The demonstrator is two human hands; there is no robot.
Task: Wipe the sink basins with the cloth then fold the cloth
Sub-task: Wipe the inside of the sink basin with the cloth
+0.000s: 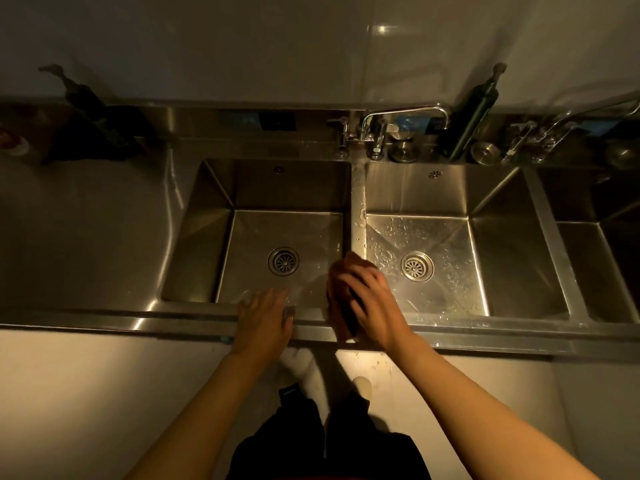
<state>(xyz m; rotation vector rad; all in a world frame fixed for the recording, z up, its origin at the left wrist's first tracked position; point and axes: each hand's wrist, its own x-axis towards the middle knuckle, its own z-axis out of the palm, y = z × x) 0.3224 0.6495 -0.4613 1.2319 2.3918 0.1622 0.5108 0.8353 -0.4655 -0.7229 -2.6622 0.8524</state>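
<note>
Over the divider, right hand [369,299] grips a half-hidden cloth [341,289]; left hand [265,315] lies flat, empty.

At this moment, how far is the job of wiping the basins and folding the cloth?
Wiping is under way. The right hand presses the brown cloth on the divider by the front rim; the left hand rests open on that rim. The right basin still shows droplets, the left basin looks drier. The cloth is bunched, so folding remains.
</note>
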